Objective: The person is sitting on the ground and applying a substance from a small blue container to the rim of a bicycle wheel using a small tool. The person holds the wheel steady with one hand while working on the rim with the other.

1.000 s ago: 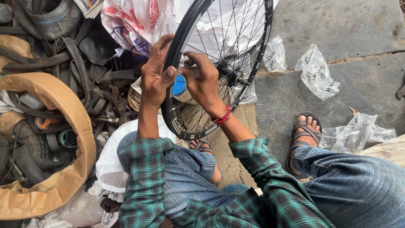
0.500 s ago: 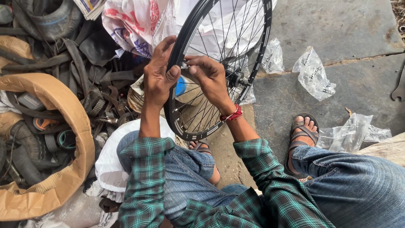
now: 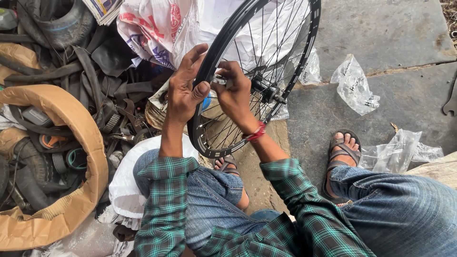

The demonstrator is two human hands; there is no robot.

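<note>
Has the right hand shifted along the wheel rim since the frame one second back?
Yes. The right hand has climbed the black rim, away from the lower edge near the sandalled foot, and now meets the left hand.

The floor (image 3: 395, 33) is grey stone slabs, a seam running across the upper right of the frame. Crumpled clear plastic bags (image 3: 354, 85) lie on it at right, more of them (image 3: 397, 152) lower down beside a sandalled foot (image 3: 340, 154). A spanner (image 3: 450, 102) shows at the right edge. At left, a heap of old black rubber tubes (image 3: 95, 81) covers the ground, with a torn cardboard box (image 3: 57, 157) holding scraps, and a white sack (image 3: 126, 185) just beside it.
</note>
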